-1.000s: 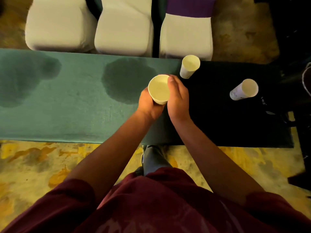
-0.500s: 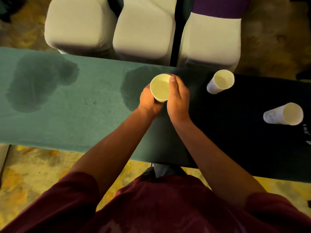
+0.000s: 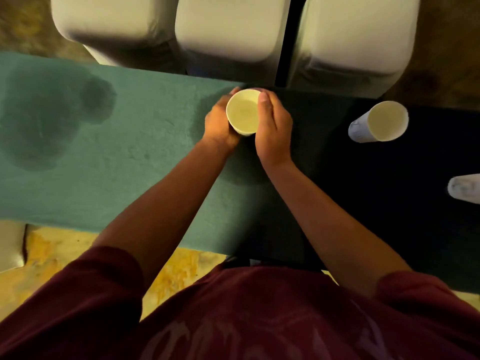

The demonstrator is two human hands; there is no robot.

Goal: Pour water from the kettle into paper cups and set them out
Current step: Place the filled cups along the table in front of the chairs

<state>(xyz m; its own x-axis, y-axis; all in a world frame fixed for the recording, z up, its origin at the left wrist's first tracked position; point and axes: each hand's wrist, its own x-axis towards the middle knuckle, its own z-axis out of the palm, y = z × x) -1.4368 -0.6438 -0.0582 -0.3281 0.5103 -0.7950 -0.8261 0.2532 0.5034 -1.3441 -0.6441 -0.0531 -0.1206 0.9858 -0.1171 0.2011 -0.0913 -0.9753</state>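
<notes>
A white paper cup (image 3: 243,110) with water in it is held upright near the far edge of the table. My left hand (image 3: 219,124) grips its left side and my right hand (image 3: 272,126) grips its right side, thumb along the rim. A second paper cup (image 3: 381,122) stands on the dark cloth to the right. A third cup (image 3: 465,189) shows only partly at the right frame edge. No kettle is in view.
The table carries a teal cloth (image 3: 117,157) with dark wet patches (image 3: 52,120) on the left and a black cloth (image 3: 376,190) on the right. Three white-covered chairs (image 3: 228,29) stand close against the far side. Patterned yellow carpet (image 3: 52,250) lies below.
Both hands have carried the cup leftward and toward the far table edge. The view has shifted left, so the two standing cups now sit further right in the frame.
</notes>
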